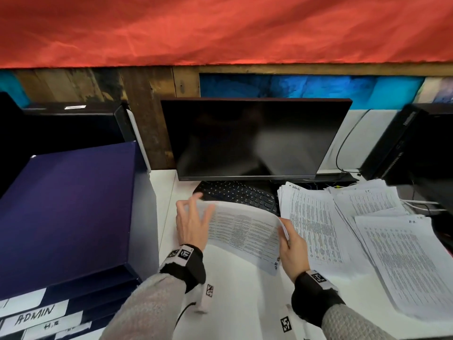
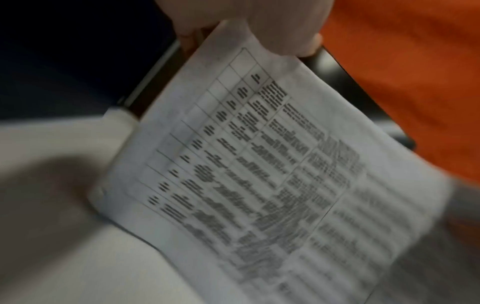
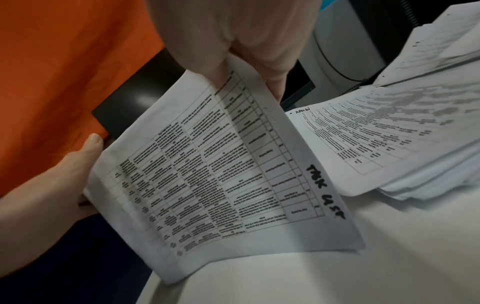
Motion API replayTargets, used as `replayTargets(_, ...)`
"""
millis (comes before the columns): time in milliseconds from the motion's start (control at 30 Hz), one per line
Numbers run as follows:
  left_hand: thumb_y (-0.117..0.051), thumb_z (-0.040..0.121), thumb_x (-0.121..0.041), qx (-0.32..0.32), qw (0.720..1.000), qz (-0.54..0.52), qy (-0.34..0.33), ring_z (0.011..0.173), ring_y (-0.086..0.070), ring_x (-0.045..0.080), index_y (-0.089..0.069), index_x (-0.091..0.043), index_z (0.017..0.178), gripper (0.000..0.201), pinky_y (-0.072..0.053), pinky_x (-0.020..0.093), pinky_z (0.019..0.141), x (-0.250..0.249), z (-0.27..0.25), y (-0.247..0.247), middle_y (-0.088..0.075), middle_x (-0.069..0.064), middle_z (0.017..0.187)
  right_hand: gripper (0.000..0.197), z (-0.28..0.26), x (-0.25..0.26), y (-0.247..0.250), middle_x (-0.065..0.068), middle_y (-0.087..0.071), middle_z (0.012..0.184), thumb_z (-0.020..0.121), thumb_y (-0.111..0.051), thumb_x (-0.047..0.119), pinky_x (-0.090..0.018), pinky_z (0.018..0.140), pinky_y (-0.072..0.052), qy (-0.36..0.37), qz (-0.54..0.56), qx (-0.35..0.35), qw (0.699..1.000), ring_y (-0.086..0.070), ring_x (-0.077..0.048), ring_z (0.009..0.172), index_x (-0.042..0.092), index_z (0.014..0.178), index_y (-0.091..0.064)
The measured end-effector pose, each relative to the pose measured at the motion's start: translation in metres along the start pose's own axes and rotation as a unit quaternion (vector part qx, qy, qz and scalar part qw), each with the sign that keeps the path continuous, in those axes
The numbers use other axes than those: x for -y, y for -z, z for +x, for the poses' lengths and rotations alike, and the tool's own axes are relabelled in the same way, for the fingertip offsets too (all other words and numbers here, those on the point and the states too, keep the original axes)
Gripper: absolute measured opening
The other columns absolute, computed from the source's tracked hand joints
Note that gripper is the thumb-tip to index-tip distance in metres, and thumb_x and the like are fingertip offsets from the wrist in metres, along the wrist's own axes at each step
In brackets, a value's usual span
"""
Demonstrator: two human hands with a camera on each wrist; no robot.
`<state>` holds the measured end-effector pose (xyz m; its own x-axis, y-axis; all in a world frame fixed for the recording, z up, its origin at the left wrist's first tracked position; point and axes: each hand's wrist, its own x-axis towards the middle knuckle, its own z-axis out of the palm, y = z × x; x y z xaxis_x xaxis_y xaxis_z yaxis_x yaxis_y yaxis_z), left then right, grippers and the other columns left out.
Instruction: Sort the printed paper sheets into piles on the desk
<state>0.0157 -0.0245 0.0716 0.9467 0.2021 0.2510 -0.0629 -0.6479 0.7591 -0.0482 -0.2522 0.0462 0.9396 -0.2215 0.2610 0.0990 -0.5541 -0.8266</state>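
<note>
One printed sheet with a table on it hangs bowed above the white desk in front of the keyboard. Black handwriting along its near margin reads like "TASK LIST". My left hand holds the sheet's left edge, fingers spread; in the left wrist view a fingertip lies over the sheet's corner. My right hand pinches the right edge between thumb and fingers. Three fanned piles of printed sheets lie to the right: a near-left pile, a back pile and a big front pile.
A dark monitor and a black keyboard stand behind the sheet. Stacked dark blue trays with handwritten labels, one reading ADMIN, fill the left. A black computer case and cables sit at the back right.
</note>
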Motion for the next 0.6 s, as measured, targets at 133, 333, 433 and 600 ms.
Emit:
replayTargets(133,-0.068,0.074,-0.042,-0.013,0.957,0.222,-0.188,0.112,-0.042,0.027,-0.056,-0.017,0.093,0.034,-0.036,0.042,0.099,0.009,-0.004,0.007,-0.046,0.01,0.118,0.021,0.005,-0.008,0.001,0.014,-0.065,0.087,0.099,-0.043,0.014,-0.02,0.065,-0.049,-0.03,0.02,-0.014,0.999,-0.062,-0.001,0.077,0.02,0.114,-0.056)
replayTargets(333,-0.076,0.054,0.0,0.103,0.927,0.302,-0.199,0.052,-0.053,0.016,-0.049,-0.021,0.086,0.047,-0.045,0.027,0.044,0.0,-0.015,0.016,-0.053,-0.004,0.068,0.014,0.01,-0.006,0.008,0.007,-0.063,0.082,0.1,-0.041,0.014,-0.013,0.057,-0.045,-0.03,0.044,0.019,0.998,-0.059,-0.01,0.069,0.022,0.104,-0.052)
replayTargets(433,-0.063,0.072,0.0,0.128,0.922,0.322,-0.171,0.066,-0.06,0.022,-0.055,-0.019,0.103,0.037,-0.038,0.03,0.05,-0.011,-0.021,0.029,-0.056,0.001,0.085,0.015,0.018,-0.001,0.018,0.008,-0.063,0.084,0.099,-0.042,0.013,-0.004,0.06,-0.042,0.004,0.038,0.043,0.998,-0.059,0.004,0.074,0.024,0.104,-0.052)
replayTargets(600,-0.044,0.081,0.005,0.17,0.925,0.313,-0.134,0.073,-0.057,0.032,-0.043,-0.024,0.116,0.046,-0.039,0.035,0.063,-0.021,-0.039,0.041,-0.051,0.0,0.101,0.012,0.035,0.012,0.034,0.005,-0.062,0.075,0.099,-0.043,0.019,-0.012,0.061,-0.041,0.031,0.033,0.064,0.997,-0.06,-0.01,0.067,0.024,0.105,-0.053)
